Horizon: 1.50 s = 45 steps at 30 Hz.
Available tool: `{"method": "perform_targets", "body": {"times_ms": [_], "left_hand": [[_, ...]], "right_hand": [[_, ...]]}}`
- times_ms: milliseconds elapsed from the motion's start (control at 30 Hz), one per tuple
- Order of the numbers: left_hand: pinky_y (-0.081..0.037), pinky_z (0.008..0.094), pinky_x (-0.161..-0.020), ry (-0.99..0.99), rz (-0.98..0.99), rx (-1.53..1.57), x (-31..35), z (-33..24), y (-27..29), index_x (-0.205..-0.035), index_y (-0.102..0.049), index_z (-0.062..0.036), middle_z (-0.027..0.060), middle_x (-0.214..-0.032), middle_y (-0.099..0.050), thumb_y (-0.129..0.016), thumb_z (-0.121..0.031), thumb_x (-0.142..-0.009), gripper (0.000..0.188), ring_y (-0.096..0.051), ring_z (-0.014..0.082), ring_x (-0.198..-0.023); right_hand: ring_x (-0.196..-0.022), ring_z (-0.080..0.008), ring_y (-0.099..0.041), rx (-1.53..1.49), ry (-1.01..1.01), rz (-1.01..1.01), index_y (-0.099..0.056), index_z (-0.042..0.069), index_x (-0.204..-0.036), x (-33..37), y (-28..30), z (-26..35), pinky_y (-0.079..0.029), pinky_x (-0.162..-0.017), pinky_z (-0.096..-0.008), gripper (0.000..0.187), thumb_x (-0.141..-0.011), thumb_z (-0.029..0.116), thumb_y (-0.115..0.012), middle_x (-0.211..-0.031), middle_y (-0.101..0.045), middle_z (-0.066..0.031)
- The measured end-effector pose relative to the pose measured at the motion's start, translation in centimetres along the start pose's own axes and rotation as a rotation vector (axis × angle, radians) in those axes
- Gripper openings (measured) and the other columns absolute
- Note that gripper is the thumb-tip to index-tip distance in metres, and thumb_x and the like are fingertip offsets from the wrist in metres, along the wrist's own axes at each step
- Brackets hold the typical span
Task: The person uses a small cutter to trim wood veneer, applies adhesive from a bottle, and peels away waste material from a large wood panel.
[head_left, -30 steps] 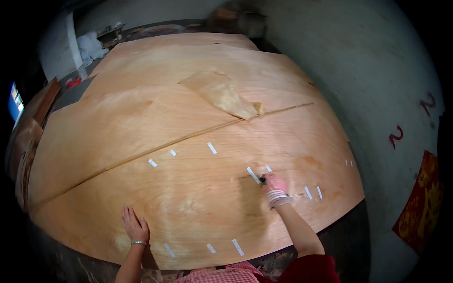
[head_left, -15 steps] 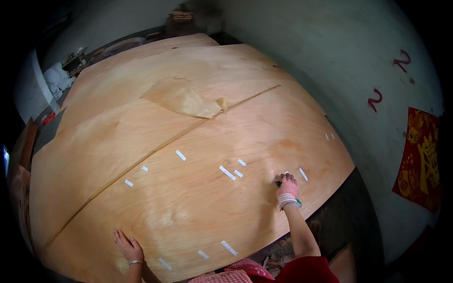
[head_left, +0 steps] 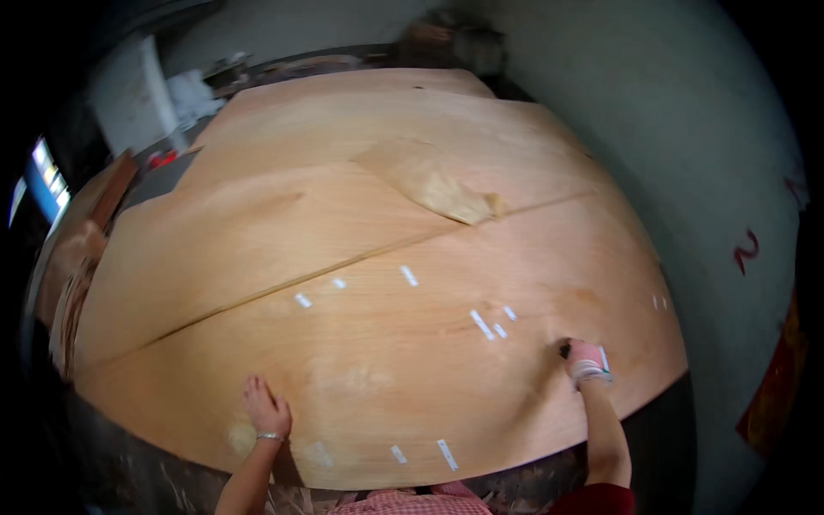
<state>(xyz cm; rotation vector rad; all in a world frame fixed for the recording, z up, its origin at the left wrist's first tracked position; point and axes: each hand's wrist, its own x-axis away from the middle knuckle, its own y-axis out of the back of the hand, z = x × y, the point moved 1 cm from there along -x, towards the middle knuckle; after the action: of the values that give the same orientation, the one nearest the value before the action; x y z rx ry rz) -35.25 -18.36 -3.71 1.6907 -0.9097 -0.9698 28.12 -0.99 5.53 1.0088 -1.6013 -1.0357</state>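
A wide sheet of light brown wood veneer (head_left: 360, 343) spreads out in front of me, with several short white tape strips (head_left: 481, 325) stuck on it. Bare and wearing a bracelet, my left hand (head_left: 268, 408) lies flat on the sheet near its front edge, fingers stretched. My right hand (head_left: 588, 356), in a pink and white glove, is closed around a small dark tool (head_left: 565, 348) whose kind I cannot make out. That hand rests on the sheet toward the right, beside a white strip partly covered by the glove.
A long thin stick (head_left: 343, 260) runs diagonally across the sheet. Beside its far part lies a loose scrap of veneer (head_left: 433, 184). A pale wall (head_left: 652, 112) rises along the right. Stacked brown sheets (head_left: 73, 283) stand at the left, and white plastic (head_left: 193, 96) lies far left.
The whole view has swung left, so the sheet and strips appear farther right. My right hand has shifted slightly toward me, its fingers now curled tighter. The left hand remains flat on the sheet.
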Motion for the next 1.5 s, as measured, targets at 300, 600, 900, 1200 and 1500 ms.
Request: {"method": "perform_targets", "body": {"times_ms": [300, 600, 900, 1200, 1500], "left_hand": [[-0.013, 0.0481, -0.108, 0.04, -0.004, 0.09, -0.2, -1.5, 3.0, -0.127, -0.037, 0.0051, 0.0223, -0.139, -0.028, -0.053, -0.024, -0.075, 0.061, -0.021, 0.0338, -0.132], [-0.014, 0.0499, -0.107, 0.035, -0.022, 0.113, -0.3, -2.0, 2.9, -0.126, -0.038, 0.004, 0.0221, -0.137, -0.03, -0.054, -0.025, -0.074, 0.062, -0.023, 0.0352, -0.131], [-0.016, 0.0514, -0.105, 0.046, -0.028, 0.106, -0.5, -2.1, 3.5, -0.125, -0.038, 0.004, 0.023, -0.136, -0.031, -0.055, -0.026, -0.073, 0.062, -0.025, 0.0371, -0.129], [-0.019, 0.0476, -0.106, 0.043, 0.042, 0.065, -0.2, -1.9, 3.3, -0.126, -0.038, 0.004, 0.0211, -0.136, -0.032, -0.052, -0.031, -0.078, 0.061, -0.026, 0.0328, -0.13], [-0.017, 0.0462, -0.108, 0.064, -0.098, 0.138, 0.4, -0.8, 3.0, -0.129, -0.036, 0.0012, 0.0187, -0.137, -0.032, -0.05, -0.031, -0.081, 0.06, -0.024, 0.03, -0.131]], "right_hand": [[-0.119, -0.0292, -0.041, -0.195, 0.909, -0.237, -0.055, 0.008, -0.108, 2.6, 6.9, 28.7, -0.031, -0.101, -0.0387, 0.045, -0.064, 0.009, -0.065, -0.123, -0.048, -0.0145], [-0.13, -0.0274, -0.03, 0.083, 1.159, -0.208, -0.058, 0.011, -0.108, 0.6, 8.7, 45.1, -0.024, -0.106, -0.0455, 0.033, -0.076, 0.018, -0.059, -0.136, -0.038, -0.0111], [-0.125, -0.0255, -0.037, 0.121, 0.955, -0.156, -0.06, 0.01, -0.109, -1.9, 9.4, 45.0, -0.026, -0.104, -0.0468, 0.031, -0.079, 0.016, -0.051, -0.128, -0.048, -0.0089], [-0.109, -0.0258, -0.048, -0.128, 1.091, -0.278, -0.063, 0.013, -0.086, 1.8, 8.8, 46.3, -0.037, -0.091, -0.0379, 0.019, -0.069, 0.021, -0.065, -0.099, -0.058, -0.0073], [-0.09, -0.0323, -0.059, -0.491, 0.856, -0.199, -0.06, 0.011, -0.096, 15.5, 4.6, 49.1, -0.048, -0.076, -0.0398, 0.023, -0.073, 0.015, -0.059, -0.099, -0.061, -0.013]]}}
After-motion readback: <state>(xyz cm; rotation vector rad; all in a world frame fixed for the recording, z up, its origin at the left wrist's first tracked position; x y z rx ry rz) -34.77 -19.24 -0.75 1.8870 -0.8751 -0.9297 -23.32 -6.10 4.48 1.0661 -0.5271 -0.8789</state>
